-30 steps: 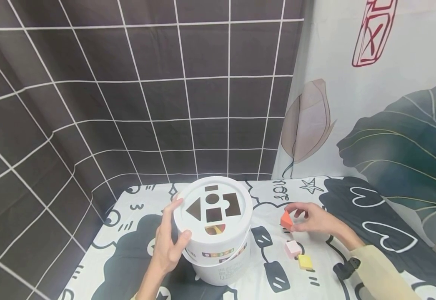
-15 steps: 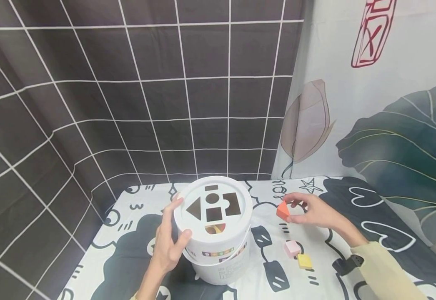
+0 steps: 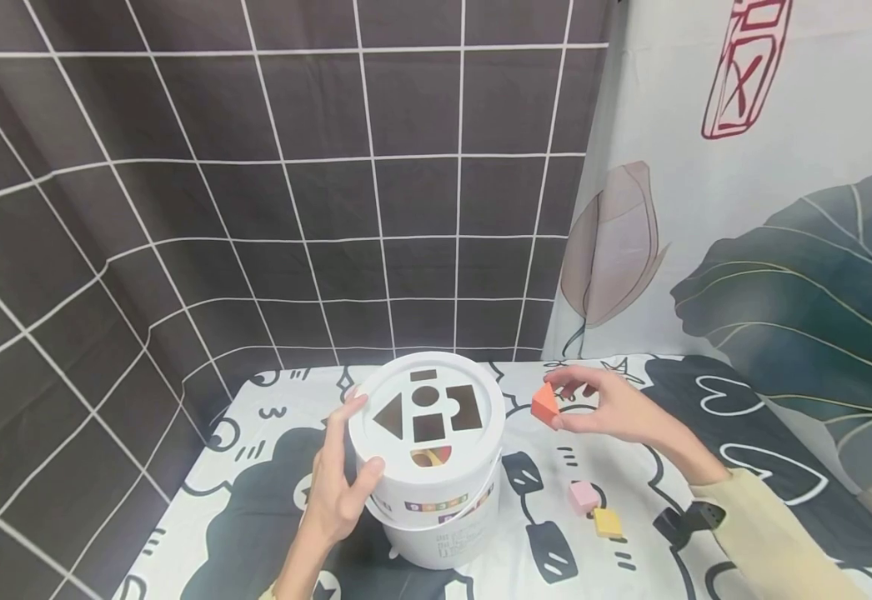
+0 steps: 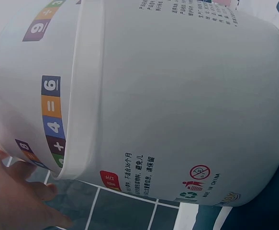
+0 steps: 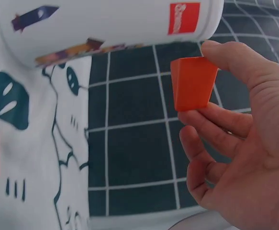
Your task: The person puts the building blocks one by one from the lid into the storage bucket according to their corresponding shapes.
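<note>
My left hand holds a white shape-sorter bucket at its left side, thumb and forefinger on the edge of the lid. The lid has cut-outs of several shapes, and colored blocks show through the front one. To the right of the bucket, my right hand pinches an orange triangular block between thumb and fingers. In the right wrist view this block appears below the bucket's side. On the cloth lie a pink block and a yellow block, close together.
A white cloth with black cartoon prints covers the surface. Dark grid-patterned fabric hangs behind and at the left; a pale curtain with leaf prints hangs at the right. The bucket's handle hangs down at its front.
My right hand has moved left and away from me with the orange block, nearer to the bucket. The left hand and bucket stay in place, as do the pink and yellow blocks.
</note>
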Demonstrator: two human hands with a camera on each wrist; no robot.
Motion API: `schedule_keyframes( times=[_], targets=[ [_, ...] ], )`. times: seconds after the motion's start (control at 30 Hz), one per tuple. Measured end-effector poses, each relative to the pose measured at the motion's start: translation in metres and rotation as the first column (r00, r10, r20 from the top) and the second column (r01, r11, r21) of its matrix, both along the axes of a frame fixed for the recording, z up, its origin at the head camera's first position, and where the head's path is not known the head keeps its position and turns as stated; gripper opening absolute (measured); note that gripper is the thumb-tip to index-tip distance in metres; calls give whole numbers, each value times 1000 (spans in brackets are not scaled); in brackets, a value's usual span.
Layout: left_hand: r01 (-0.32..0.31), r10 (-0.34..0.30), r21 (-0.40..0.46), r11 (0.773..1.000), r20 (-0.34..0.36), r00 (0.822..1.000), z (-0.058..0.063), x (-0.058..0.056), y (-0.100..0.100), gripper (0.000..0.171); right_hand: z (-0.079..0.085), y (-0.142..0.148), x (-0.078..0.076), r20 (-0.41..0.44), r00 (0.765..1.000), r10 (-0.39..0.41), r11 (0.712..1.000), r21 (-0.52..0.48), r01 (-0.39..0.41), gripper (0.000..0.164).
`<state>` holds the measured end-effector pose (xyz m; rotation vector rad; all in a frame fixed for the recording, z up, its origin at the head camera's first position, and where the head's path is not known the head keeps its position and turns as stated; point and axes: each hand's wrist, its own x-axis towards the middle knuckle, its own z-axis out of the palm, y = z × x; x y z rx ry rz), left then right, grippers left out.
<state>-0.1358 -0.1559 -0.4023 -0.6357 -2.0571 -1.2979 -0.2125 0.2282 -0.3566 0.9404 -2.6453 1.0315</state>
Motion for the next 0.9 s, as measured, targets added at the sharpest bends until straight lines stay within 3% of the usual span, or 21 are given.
schedule_keyframes(
  times=[0.4, 0.9],
  targets=[
    [8, -8, 14, 1000, -11, 1000, 0, 0, 0, 70, 31, -21, 8, -56, 997, 49, 998, -34, -51, 48],
    [-2, 2, 9, 1000, 18, 1000, -1, 1, 0, 70, 53, -41, 16, -90, 992, 94, 993, -65, -100, 47]
  ],
)
